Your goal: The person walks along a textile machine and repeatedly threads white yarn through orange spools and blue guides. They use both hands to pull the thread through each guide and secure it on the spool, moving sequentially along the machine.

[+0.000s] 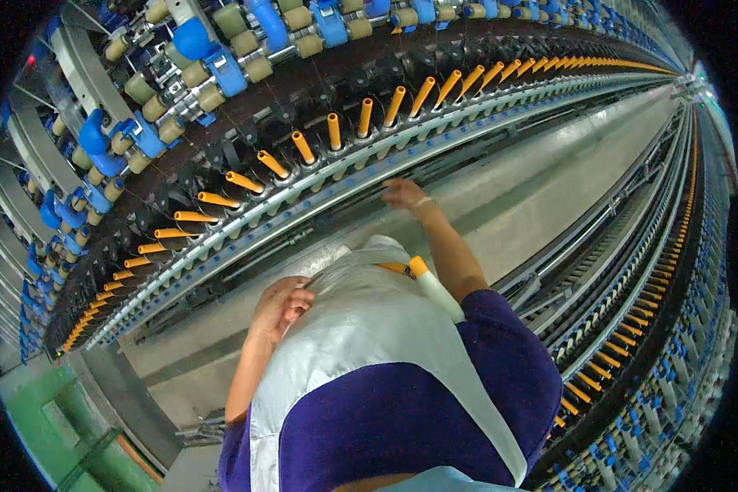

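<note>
The right hand point(405, 194) reaches far out to the frame rail point(361, 184), fingers loosely spread and touching it just below the row of orange bobbins point(334, 131). The left hand point(280, 306) is curled at the edge of the white apron pouch point(369, 287), gripping its cloth. A white tube point(435, 289) with an orange tip pokes from the pouch. Blue rollers point(221, 70) stand farther left; a second bobbin row point(607, 361) runs along the right.

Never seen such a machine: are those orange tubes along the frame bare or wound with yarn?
Bare. The orange tubes show plain orange, with no yarn visible around them.
</note>
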`<control>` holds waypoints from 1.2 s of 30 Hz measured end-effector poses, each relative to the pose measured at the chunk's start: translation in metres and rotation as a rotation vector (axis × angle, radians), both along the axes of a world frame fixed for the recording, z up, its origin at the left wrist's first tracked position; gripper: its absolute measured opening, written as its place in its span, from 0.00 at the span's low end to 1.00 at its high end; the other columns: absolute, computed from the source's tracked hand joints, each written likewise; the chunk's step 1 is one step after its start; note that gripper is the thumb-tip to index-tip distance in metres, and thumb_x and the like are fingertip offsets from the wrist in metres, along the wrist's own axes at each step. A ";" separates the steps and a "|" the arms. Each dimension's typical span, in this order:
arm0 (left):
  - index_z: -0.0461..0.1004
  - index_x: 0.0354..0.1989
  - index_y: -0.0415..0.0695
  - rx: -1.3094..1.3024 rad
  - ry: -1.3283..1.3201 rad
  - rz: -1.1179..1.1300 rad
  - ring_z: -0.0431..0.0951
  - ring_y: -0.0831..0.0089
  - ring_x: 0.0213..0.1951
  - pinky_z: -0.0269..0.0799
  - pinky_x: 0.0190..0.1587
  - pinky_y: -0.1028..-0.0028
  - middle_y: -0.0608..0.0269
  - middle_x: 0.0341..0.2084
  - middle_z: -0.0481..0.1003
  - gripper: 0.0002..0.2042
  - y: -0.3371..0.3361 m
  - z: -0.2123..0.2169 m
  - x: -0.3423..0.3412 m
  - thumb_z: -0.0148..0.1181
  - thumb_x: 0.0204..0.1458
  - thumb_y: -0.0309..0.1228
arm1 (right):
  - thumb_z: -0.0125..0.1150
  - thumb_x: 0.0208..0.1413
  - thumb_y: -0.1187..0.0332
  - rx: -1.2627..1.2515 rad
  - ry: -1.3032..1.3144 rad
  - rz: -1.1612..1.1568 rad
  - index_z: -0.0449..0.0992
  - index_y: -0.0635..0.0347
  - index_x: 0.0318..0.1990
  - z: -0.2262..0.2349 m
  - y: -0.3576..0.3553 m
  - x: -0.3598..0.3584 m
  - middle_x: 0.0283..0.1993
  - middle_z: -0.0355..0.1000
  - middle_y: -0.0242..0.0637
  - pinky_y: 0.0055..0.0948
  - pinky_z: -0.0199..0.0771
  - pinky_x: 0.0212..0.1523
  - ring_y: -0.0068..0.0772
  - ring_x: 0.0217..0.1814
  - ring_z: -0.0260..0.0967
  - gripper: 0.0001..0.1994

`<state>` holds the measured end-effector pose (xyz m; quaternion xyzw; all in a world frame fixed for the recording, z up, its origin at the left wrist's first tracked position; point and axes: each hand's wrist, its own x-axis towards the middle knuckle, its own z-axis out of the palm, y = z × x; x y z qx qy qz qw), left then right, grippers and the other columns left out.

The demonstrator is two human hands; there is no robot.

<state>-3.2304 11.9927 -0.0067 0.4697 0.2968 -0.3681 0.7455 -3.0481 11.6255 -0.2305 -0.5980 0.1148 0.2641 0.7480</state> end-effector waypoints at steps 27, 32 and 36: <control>0.65 0.45 0.40 0.759 -1.474 0.966 0.60 0.84 0.16 0.54 0.17 0.82 0.68 0.18 0.65 0.11 -0.229 0.147 0.221 0.47 0.61 0.35 | 0.44 0.57 0.70 -1.206 -1.023 0.558 0.68 0.70 0.47 0.111 0.020 0.080 0.26 0.76 0.44 0.43 0.74 0.24 0.46 0.25 0.74 0.14; 0.67 0.46 0.41 0.486 -1.095 0.917 0.57 0.84 0.17 0.52 0.19 0.83 0.70 0.18 0.60 0.12 -0.196 0.155 0.165 0.45 0.62 0.36 | 0.47 0.53 0.72 -1.230 -1.005 0.685 0.67 0.72 0.49 0.121 0.042 0.103 0.31 0.77 0.46 0.40 0.76 0.27 0.45 0.31 0.76 0.17; 0.69 0.46 0.43 0.458 -0.784 1.159 0.55 0.85 0.18 0.51 0.20 0.84 0.72 0.18 0.59 0.13 -0.172 0.114 0.135 0.46 0.61 0.38 | 0.45 0.53 0.70 -1.335 -0.966 0.707 0.67 0.71 0.51 0.105 0.043 0.114 0.28 0.77 0.44 0.40 0.75 0.26 0.43 0.29 0.76 0.19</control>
